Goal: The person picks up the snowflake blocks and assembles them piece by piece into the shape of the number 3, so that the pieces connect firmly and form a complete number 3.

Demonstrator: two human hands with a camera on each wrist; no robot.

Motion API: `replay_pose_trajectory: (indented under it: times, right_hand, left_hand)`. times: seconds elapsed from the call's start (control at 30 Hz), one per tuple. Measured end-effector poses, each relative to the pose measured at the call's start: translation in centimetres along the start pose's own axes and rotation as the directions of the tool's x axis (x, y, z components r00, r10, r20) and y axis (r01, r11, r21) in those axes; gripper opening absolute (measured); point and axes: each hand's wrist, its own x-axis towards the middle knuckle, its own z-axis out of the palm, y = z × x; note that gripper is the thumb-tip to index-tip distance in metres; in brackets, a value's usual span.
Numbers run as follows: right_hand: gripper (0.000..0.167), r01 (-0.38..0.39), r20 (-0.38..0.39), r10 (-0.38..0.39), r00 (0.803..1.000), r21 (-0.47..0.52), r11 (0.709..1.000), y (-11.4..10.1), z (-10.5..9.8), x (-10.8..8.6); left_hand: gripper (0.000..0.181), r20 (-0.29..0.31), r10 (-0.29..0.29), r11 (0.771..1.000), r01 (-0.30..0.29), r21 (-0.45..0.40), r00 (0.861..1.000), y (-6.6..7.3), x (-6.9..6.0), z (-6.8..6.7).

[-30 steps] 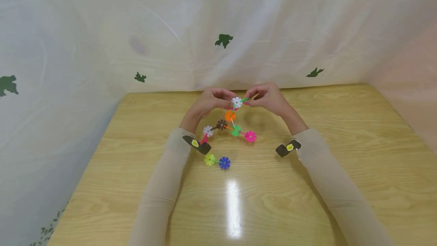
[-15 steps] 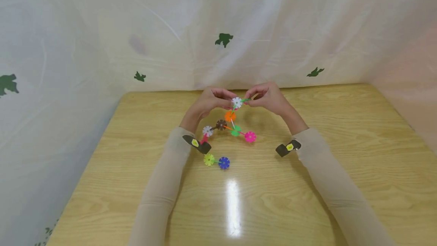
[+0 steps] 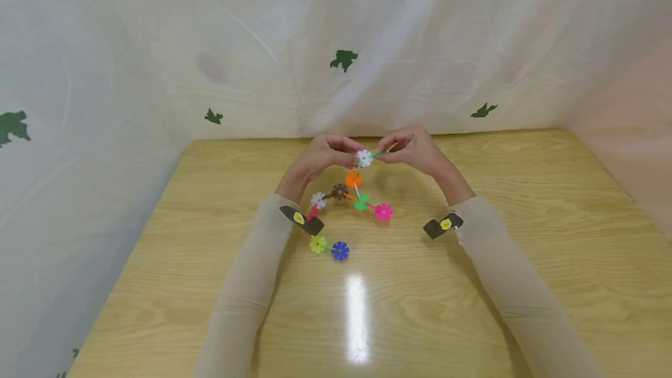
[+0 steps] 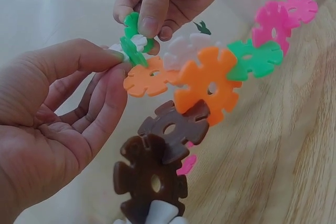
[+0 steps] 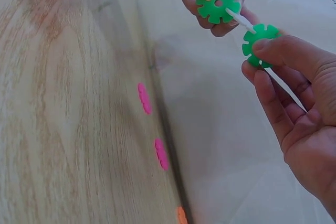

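A chain of slotted, flower-shaped interlocking discs stretches from my hands back over the table. My left hand [image 3: 320, 156] pinches its far end beside a white disc [image 3: 364, 158]; the exact grip is partly hidden. With thumb and fingers, my right hand [image 5: 310, 77] pinches the green end disc [image 5: 257, 45]. A white disc [image 5: 240, 20], seen edge-on, joins it to another green disc [image 5: 218, 2]. Nearer along the chain come an orange disc [image 3: 353, 178], a brown disc [image 3: 340, 192] and a green disc [image 3: 361, 201] with a pink disc [image 3: 384, 212] branching off.
Yellow [image 3: 317, 244] and blue discs [image 3: 340, 251] form the chain's near end, beside my left wrist. Along the table's back edge lie loose pink discs [image 5: 144, 98] and an orange disc [image 5: 181, 215]. White leaf-print cloth [image 3: 262, 63] hangs behind the wooden table [image 3: 420, 308].
Both hands keep their grips in nearly the same place. The chain's near end, with the yellow and blue discs, has shifted slightly left.
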Motion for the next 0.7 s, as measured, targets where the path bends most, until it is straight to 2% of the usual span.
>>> replay_pose_trajectory:
  times: [0.43, 0.7]
  right_hand:
    - [0.005, 0.027, 0.019, -0.026, 0.999, -0.061, 0.998, -0.34, -0.04, 0.11]
    - [0.007, 0.027, 0.022, -0.026, 0.999, -0.064, 0.998, -0.76, 0.11, 0.05]
  left_hand:
    - [0.019, -0.007, -0.005, 1.0, 0.005, -0.014, 1.0, 0.09, -0.1, 0.06]
    - [0.018, -0.014, -0.013, 1.0, 0.013, -0.011, 1.0, 0.28, -0.24, 0.12]
